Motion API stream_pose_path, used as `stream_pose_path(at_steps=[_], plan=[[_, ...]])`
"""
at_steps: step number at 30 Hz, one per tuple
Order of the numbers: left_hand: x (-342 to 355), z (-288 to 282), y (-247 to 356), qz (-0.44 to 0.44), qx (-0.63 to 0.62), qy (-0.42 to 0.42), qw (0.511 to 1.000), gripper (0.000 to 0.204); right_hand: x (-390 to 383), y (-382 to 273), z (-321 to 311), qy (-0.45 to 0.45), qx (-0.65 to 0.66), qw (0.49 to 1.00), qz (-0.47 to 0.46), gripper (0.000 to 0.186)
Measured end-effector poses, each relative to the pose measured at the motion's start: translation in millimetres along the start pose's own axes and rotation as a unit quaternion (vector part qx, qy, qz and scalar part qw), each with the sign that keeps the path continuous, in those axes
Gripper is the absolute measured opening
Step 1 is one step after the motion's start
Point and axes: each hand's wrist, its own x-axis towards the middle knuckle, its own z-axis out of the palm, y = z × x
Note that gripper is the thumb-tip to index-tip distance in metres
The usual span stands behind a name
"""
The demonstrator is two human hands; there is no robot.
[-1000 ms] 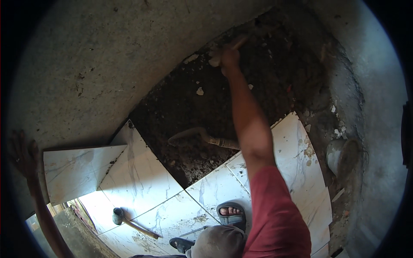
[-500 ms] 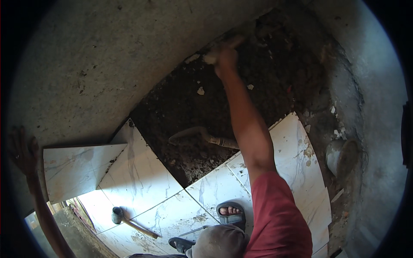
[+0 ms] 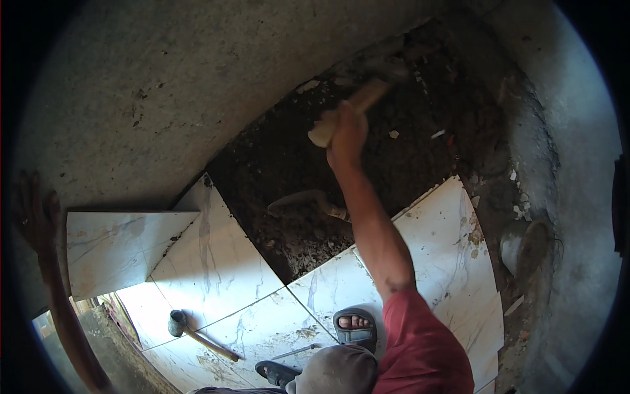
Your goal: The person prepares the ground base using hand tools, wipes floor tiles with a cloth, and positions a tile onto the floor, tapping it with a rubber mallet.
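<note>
My right hand [image 3: 348, 138] is closed around the pale handle of a wooden-handled hammer-like tool [image 3: 369, 96], raised over the dark soil. Its dark head, at the far end, is blurred by motion. My left hand [image 3: 38, 217] is spread flat on the grey concrete wall [image 3: 144, 92], at the left beside a leaning marbled tile [image 3: 125, 246]. A trowel [image 3: 295, 201] lies on the bare soil bed [image 3: 262, 171], its handle partly hidden by my right forearm.
White marbled tiles [image 3: 203, 256] cover the near floor and bear a mallet [image 3: 197, 335] with a dark head. My sandalled foot [image 3: 356, 328] stands on them. A round whitish container [image 3: 518, 248] lies tilted at the right wall [image 3: 584, 197]. Small pale fragments dot the soil.
My right hand has drawn back toward me with the tool, whose handle now shows more clearly. My left hand stays on the wall. The view has shifted slightly.
</note>
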Motion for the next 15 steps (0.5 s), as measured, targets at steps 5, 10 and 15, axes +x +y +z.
stream_pose_path(at_steps=[5, 10, 15], plan=[[24.7, -9.3, 28.0, 0.007, -0.058, 0.086, 0.995, 0.050, 9.0, 17.7, 17.6, 0.204, 0.075, 0.948, -0.231, 0.028], [15.6, -15.9, 13.6, 0.017, -0.016, 0.084, 0.996, 0.051, -33.0, 56.0, 29.9, -0.064, -0.010, 0.987, 0.147, 0.025], [32.1, -28.7, 39.5, 0.000, -0.084, 0.089, 0.992, 0.051, -63.1, 30.4, 13.7, 0.078, 0.017, 0.996, -0.032, 0.023]])
